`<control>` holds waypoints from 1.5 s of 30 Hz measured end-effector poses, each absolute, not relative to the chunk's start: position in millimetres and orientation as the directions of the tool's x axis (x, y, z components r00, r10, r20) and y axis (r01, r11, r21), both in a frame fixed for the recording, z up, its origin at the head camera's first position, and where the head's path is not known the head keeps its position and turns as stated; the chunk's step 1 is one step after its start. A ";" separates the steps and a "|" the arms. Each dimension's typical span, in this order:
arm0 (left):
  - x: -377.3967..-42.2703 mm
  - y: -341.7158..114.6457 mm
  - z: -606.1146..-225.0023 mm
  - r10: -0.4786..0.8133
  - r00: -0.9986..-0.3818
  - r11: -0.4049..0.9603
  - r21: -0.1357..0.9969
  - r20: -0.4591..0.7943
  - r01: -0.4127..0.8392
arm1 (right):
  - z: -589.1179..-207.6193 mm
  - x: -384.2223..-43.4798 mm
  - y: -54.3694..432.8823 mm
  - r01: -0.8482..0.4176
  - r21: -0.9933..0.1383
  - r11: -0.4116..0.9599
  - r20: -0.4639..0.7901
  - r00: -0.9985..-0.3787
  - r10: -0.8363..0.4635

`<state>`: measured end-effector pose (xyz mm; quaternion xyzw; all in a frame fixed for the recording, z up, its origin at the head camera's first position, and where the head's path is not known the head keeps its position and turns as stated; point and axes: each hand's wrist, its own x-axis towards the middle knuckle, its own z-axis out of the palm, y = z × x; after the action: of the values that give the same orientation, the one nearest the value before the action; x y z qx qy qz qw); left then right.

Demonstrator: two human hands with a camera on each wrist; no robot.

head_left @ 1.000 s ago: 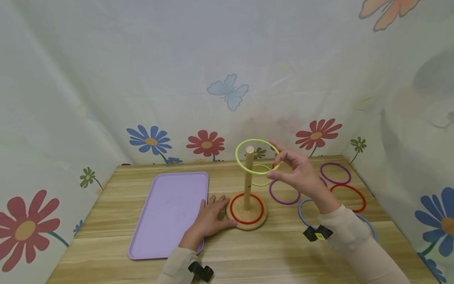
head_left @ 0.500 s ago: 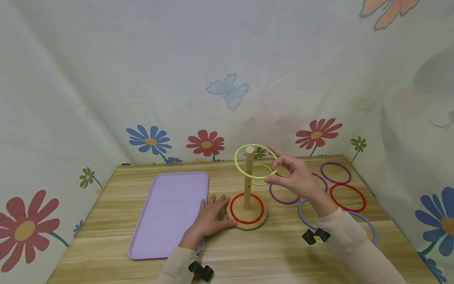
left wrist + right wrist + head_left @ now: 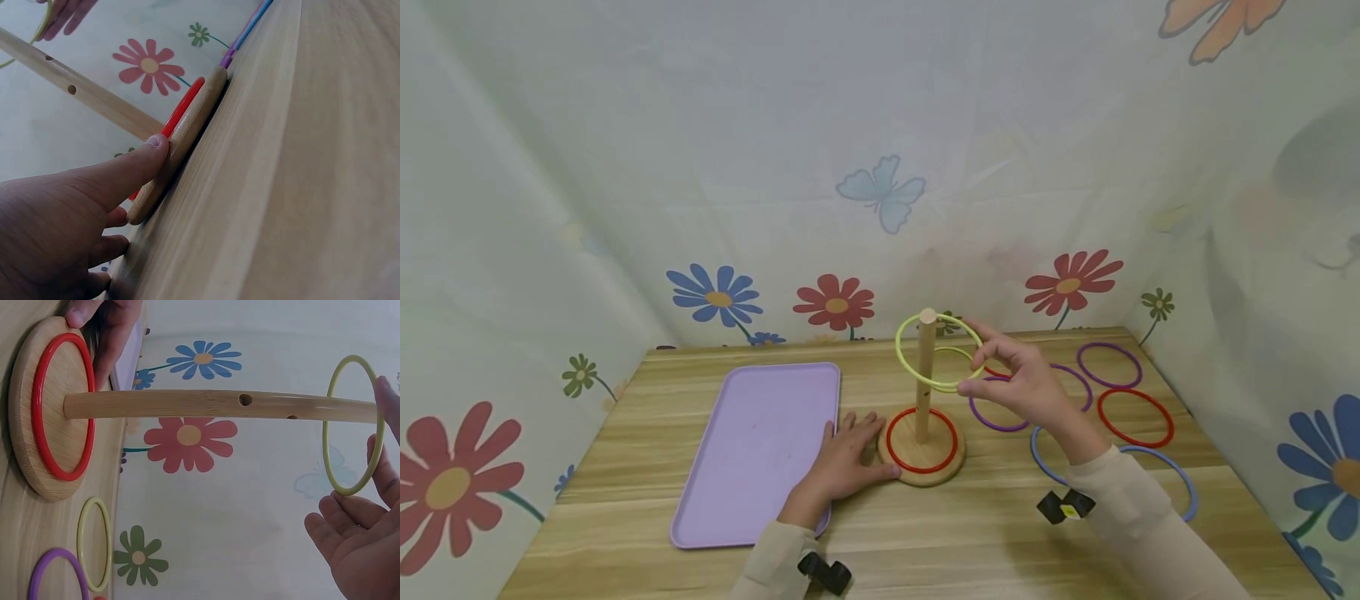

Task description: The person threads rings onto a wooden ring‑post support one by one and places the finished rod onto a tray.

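Note:
A wooden peg [image 3: 924,400] stands upright on a round wooden base [image 3: 951,472]. Around its foot a red ring [image 3: 37,406] lies on the base. My right hand [image 3: 1028,387] pinches a thin yellow-green ring [image 3: 898,343] between thumb and fingers. This ring is tilted and circles the peg just below its top, as the right wrist view [image 3: 327,456] shows. My left hand [image 3: 841,468] rests at the base's left side with fingers spread on the table. In the left wrist view its thumb [image 3: 147,161] touches the base's rim.
A lilac tray [image 3: 767,450] lies left of the left hand. Right of the base lie several loose rings, among them a purple ring [image 3: 1141,371], a red ring [image 3: 1172,427], a blue ring [image 3: 1193,492] and another yellow-green ring [image 3: 79,544]. Flowered cloth [image 3: 760,167] hangs behind the table.
The right hand has brought the yellow-green ring lower and slightly left, so the peg's top now shows at the ring's far edge. The left hand, base and tray have stayed put.

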<state>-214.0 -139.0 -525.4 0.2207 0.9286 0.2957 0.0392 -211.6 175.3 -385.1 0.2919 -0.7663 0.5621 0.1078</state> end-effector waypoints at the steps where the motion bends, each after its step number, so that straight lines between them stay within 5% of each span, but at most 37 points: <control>1: -214.1 -138.9 -525.5 0.434 -0.899 0.728 0.566 0.058 0.388 | -386.3 -211.4 175.0 -0.569 -0.798 0.200 0.493 -0.807 -0.325; 45: -215.2 -138.4 -528.1 0.430 -0.901 0.731 0.563 0.057 0.385 | -444.4 -201.8 174.5 -0.488 -0.808 0.330 0.371 -0.856 -0.359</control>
<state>-215.2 -138.4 -528.1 0.2191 0.9296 0.2939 0.0385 -201.8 174.5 -444.4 0.2606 -0.8131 0.5168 0.0625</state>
